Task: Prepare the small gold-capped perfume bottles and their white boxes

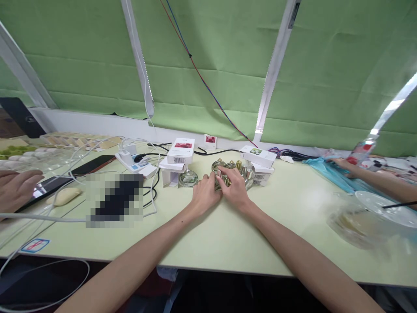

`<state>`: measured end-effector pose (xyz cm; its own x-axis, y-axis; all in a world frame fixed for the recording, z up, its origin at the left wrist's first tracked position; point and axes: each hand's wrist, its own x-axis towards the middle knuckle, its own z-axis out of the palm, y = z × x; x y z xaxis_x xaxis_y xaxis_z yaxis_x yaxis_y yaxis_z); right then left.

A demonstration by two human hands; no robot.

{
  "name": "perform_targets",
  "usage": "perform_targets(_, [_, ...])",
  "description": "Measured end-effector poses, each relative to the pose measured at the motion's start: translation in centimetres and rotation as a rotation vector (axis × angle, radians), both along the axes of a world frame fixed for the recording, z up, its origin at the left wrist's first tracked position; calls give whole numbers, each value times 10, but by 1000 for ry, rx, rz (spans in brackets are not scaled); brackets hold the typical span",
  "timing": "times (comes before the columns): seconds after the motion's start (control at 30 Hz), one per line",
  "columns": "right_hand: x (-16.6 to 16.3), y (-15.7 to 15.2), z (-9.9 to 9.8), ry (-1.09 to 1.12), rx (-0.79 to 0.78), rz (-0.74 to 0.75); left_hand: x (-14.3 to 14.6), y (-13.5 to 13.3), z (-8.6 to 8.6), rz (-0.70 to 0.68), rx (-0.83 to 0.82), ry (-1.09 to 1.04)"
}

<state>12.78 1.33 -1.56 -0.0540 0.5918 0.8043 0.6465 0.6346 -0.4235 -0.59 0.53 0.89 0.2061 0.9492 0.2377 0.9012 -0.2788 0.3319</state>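
Both my arms reach forward over the pale green table point(228, 234). My left hand point(205, 192) and my right hand point(233, 187) meet at a cluster of small glass perfume bottles point(228, 167) with gold caps. The fingers of both hands curl around bottles in the cluster; which bottle each grips is hidden. A round clear bottle point(188, 178) stands apart just left of my left hand. White cartons flank the bottles: a stack point(180, 152) on the left and another stack point(259, 157) on the right.
A power strip point(135, 164) with cables, a phone point(94, 164) and a tablet point(48, 187) lie at left, where another person's hand point(16, 187) rests. At right, another person's arm point(368, 176) reaches over a blue bag point(329, 171), near a clear plastic lid point(384, 204).
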Motion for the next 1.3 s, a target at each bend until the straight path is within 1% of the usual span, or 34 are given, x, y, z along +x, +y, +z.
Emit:
perform_targets(0.3, [-1, 0, 1, -11, 4, 7, 1, 1, -2, -41, -1, -20])
perform_targets(0.63, [-2, -2, 2, 7, -14, 4, 0, -1, 3, -30, -20, -81])
perform_targets(0.83, [-1, -2, 1, 12, -27, -9, 0, -2, 5, -67, -41, -140])
perform_targets(1.03, [-1, -3, 3, 22, -28, -19, -1, 2, 2, -109, -73, -200])
perform_targets(1.3, [-1, -3, 3, 36, -20, -12, -6, 13, -3, -104, -116, -281])
